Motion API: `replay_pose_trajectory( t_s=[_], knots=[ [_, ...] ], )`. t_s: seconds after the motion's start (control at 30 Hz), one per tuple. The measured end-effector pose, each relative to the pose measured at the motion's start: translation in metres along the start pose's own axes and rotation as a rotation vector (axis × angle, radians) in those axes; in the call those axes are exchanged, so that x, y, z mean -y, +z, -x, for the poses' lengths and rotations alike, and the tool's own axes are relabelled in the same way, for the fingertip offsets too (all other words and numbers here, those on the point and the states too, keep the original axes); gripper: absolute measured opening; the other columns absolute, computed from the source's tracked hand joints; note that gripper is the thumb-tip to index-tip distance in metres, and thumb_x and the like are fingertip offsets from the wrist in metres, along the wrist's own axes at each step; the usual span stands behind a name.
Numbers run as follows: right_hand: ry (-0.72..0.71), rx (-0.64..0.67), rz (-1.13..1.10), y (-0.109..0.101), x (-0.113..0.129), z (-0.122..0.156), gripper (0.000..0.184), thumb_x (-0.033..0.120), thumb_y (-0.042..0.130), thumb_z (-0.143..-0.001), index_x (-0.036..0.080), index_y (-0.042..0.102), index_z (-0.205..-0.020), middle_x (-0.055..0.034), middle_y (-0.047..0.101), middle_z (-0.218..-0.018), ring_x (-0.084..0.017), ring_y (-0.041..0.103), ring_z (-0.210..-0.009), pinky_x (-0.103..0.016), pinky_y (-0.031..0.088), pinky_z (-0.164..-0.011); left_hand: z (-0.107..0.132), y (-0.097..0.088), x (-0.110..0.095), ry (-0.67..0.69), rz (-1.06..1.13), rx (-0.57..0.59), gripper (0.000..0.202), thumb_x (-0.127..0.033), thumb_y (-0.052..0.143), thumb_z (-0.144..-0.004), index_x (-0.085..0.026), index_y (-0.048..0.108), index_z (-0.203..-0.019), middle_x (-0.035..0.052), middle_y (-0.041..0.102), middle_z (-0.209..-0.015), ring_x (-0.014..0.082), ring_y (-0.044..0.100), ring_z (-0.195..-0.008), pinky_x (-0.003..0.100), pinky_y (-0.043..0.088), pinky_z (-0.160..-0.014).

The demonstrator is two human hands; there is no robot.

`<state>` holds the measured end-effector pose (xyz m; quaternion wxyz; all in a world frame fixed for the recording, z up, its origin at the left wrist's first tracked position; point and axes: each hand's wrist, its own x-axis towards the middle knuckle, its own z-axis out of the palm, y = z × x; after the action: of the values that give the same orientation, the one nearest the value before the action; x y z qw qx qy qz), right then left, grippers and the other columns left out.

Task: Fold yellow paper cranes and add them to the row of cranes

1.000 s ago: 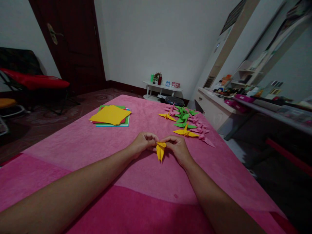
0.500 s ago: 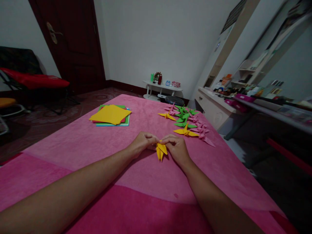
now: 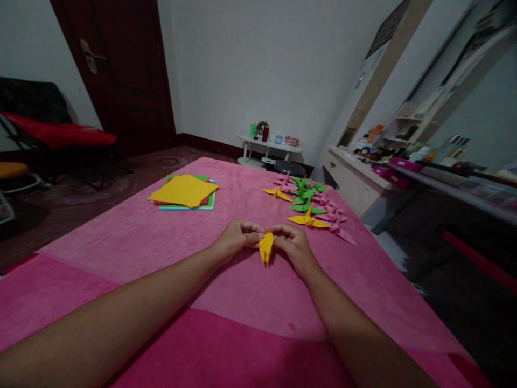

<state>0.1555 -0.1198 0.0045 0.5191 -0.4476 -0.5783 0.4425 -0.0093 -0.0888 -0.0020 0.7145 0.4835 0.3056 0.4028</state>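
dim light falls on a dark door (image 3: 117,75), pale wall (image 3: 258,64) and low white stand (image 3: 271,144).

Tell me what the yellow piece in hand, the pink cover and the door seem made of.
Yellow piece: matte paper, judging by its sharp creases and thin pointed tips.
Pink cover: probably plush fabric, soft and low-sheen, as its mottled nap suggests.
Door: perhaps wood, dark reddish-brown, with molded panels; the dim light leaves its finish uncertain.
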Motion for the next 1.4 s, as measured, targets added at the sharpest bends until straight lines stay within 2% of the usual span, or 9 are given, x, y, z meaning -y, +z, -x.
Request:
replay_pose_trajectory(
  t_s=[0.17, 0.27, 0.37, 0.5, 0.7, 0.9, 1.1, 1.4],
  knots=[
    [0.007, -0.096, 0.075, 0.0, -0.004, -0.002, 0.018, 0.022, 0.063, -0.064, 0.014, 0.069, -0.079, 0.0009, 0.061, -0.06, -0.01, 0.05, -0.049, -0.021, 0.04, -0.047, -0.001, -0.002, 0.002, -0.022, 0.058, 0.053, 0.031, -0.024, 0.076, -0.058, -0.009, 0.066, -0.084, 0.0088, 0.068, -0.082, 0.0144, 0.064, -0.069, 0.027, 0.05, -0.071],
    [-0.012, -0.12, 0.088, 0.001, -0.004, -0.002, 0.015, 0.023, 0.064, -0.064, 0.014, 0.069, -0.075, -0.0001, 0.061, -0.059, -0.01, 0.051, -0.05, -0.021, 0.04, -0.048, 0.0, 0.0, 0.002, -0.023, 0.041, 0.095, 0.036, -0.023, 0.077, -0.056, -0.01, 0.065, -0.087, 0.0073, 0.068, -0.079, 0.0148, 0.064, -0.068, 0.028, 0.05, -0.07],
    [-0.049, -0.098, 0.109, 0.002, -0.004, -0.002, 0.012, 0.023, 0.066, -0.063, 0.014, 0.069, -0.071, -0.0014, 0.063, -0.063, -0.011, 0.054, -0.054, -0.022, 0.042, -0.052, 0.0, 0.003, 0.003, 0.039, -0.064, 0.047, 0.033, -0.024, 0.077, -0.055, -0.01, 0.064, -0.082, 0.0045, 0.067, -0.072, 0.0126, 0.063, -0.061, 0.024, 0.05, -0.062],
    [-0.054, -0.059, 0.083, 0.004, -0.007, -0.001, 0.014, 0.02, 0.066, -0.062, 0.016, 0.069, -0.075, -0.0023, 0.066, -0.071, -0.014, 0.058, -0.062, -0.024, 0.045, -0.058, -0.001, 0.004, 0.005, 0.126, -0.157, -0.023, 0.026, -0.029, 0.073, -0.06, -0.01, 0.063, -0.076, 0.0028, 0.065, -0.068, 0.0114, 0.061, -0.056, 0.022, 0.05, -0.056],
    [-0.001, -0.091, 0.029, 0.003, -0.01, 0.0, 0.007, 0.017, 0.061, -0.062, 0.016, 0.066, -0.068, 0.0022, 0.059, -0.058, -0.009, 0.05, -0.049, -0.019, 0.039, -0.047, 0.002, 0.008, 0.0, 0.092, -0.109, -0.014, 0.021, -0.026, 0.071, -0.061, -0.009, 0.061, -0.07, 0.0024, 0.064, -0.063, 0.0117, 0.062, -0.056, 0.023, 0.05, -0.057],
    [0.051, -0.065, -0.015, 0.002, -0.011, 0.001, 0.01, 0.015, 0.059, -0.06, 0.016, 0.066, -0.067, 0.0013, 0.062, -0.06, -0.012, 0.054, -0.053, -0.022, 0.042, -0.051, 0.001, 0.005, 0.002, 0.073, -0.183, -0.007, 0.013, -0.021, 0.065, -0.064, -0.009, 0.066, -0.07, 0.0031, 0.065, -0.063, 0.0097, 0.06, -0.054, 0.02, 0.048, -0.057],
    [0.017, -0.071, 0.086, 0.001, -0.012, 0.001, 0.014, 0.014, 0.056, -0.062, 0.016, 0.068, -0.069, 0.0005, 0.062, -0.06, -0.013, 0.056, -0.057, -0.024, 0.044, -0.055, -0.001, 0.001, 0.006, 0.125, -0.323, -0.009, 0.016, -0.017, 0.059, -0.064, -0.01, 0.069, -0.075, 0.004, 0.068, -0.066, 0.012, 0.061, -0.056, 0.023, 0.049, -0.058],
    [-0.086, -0.088, 0.282, 0.002, -0.01, 0.001, 0.019, 0.013, 0.053, -0.065, 0.016, 0.07, -0.072, -0.0024, 0.066, -0.067, -0.014, 0.057, -0.059, -0.024, 0.045, -0.056, 0.0, 0.002, 0.004, 0.112, -0.315, -0.025, 0.016, -0.016, 0.056, -0.064, -0.01, 0.069, -0.073, 0.0046, 0.067, -0.064, 0.0136, 0.062, -0.057, 0.024, 0.049, -0.057]
  ],
)
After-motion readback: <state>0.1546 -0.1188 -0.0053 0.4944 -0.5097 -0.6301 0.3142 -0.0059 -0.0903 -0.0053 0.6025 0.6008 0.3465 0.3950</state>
